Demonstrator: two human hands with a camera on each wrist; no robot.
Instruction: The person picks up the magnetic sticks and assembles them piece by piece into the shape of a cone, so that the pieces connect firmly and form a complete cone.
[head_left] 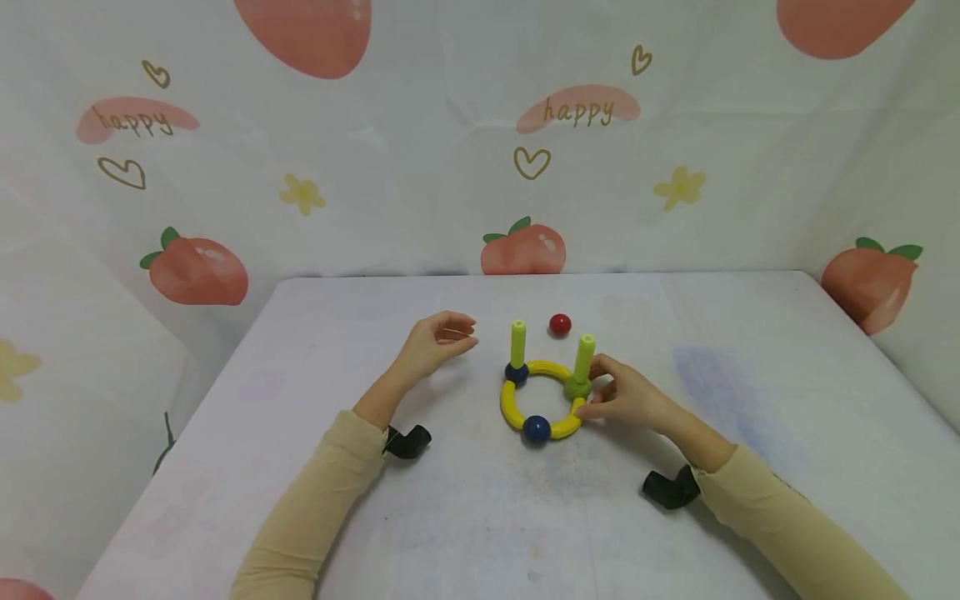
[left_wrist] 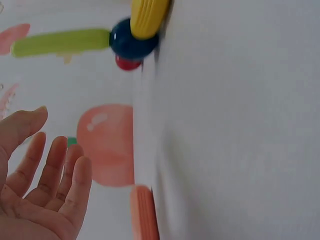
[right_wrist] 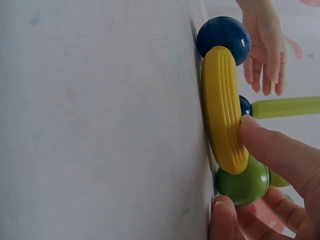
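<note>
Head view: a yellow ring of curved pieces joined by balls is seen lying flat on the tabletop, and the green ball on its right side, bearing an upright green peg, is pinched by the fingers of the right hand, which lies just right of the ring and touches it. The left hand is held apart to the left of the ring, fingers loosely curled and holding nothing, so the right hand is judged the nearer. Beyond the ring, a red ball is left loose.
</note>
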